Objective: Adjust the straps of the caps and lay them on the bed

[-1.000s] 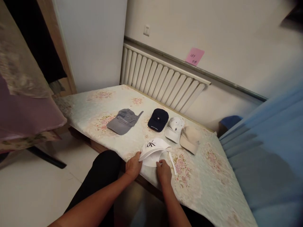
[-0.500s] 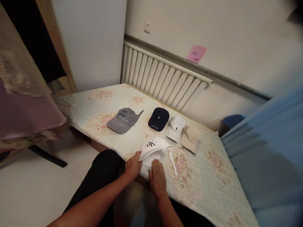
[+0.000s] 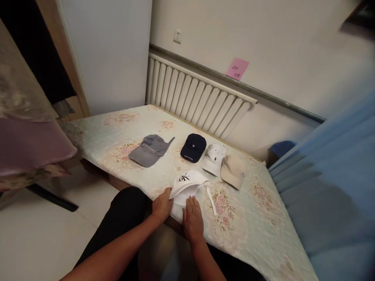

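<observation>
A white baseball cap with black lettering lies tipped at the near edge of the bed, its open underside partly facing me and its strap trailing right. My left hand pinches the cap's left edge by the brim. Stretched out together, the fingers of my right hand rest against the cap's lower edge; their tips partly cover it. Beyond the hands sit a grey cap with its strap sticking out, a navy cap, a second white cap with a small logo, and a beige cap.
The caps rest on a flowered bed cover. Behind the bed stand a radiator and a wall with a pink note. A blue curtain hangs at the right; draped clothes are at the left.
The camera view has shifted slightly, so everything appears a little further left. Both hands and the white cap keep nearly the same pose.
</observation>
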### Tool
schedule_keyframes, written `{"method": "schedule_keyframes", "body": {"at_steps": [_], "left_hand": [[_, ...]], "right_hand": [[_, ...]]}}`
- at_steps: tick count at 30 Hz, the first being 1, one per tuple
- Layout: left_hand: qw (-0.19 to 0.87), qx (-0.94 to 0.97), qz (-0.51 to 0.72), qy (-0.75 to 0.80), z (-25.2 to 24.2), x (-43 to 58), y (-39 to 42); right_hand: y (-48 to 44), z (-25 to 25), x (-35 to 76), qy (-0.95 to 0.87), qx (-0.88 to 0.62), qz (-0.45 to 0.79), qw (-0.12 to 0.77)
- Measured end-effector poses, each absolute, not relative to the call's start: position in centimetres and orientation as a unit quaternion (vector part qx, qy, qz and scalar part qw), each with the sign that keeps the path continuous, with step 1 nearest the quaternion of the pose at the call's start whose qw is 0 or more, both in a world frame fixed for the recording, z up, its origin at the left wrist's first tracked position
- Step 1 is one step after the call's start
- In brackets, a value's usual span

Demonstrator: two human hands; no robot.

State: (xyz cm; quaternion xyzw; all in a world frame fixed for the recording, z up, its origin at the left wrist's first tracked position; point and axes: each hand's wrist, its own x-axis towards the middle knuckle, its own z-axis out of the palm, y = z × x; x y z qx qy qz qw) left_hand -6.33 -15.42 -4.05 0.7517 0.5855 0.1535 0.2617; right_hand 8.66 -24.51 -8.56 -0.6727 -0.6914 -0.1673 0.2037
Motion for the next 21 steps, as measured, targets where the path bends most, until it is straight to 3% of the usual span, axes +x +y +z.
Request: {"method": "schedule_keyframes", "body": {"at_steps": [8,21], "left_hand": [[0.279,0.760,0.163,0.565,-3.7,-6.3,-13.1],[0.253,0.757,0.208,0.565,-2.4,-5.1,-4.5]], "right_hand": [[-23.6,-7.3,9.1,-0.775,-0.595,-0.129,0.169],[-20.0,-6.7,7.7,-0.757,-0.619,-0.094,0.184]]}}
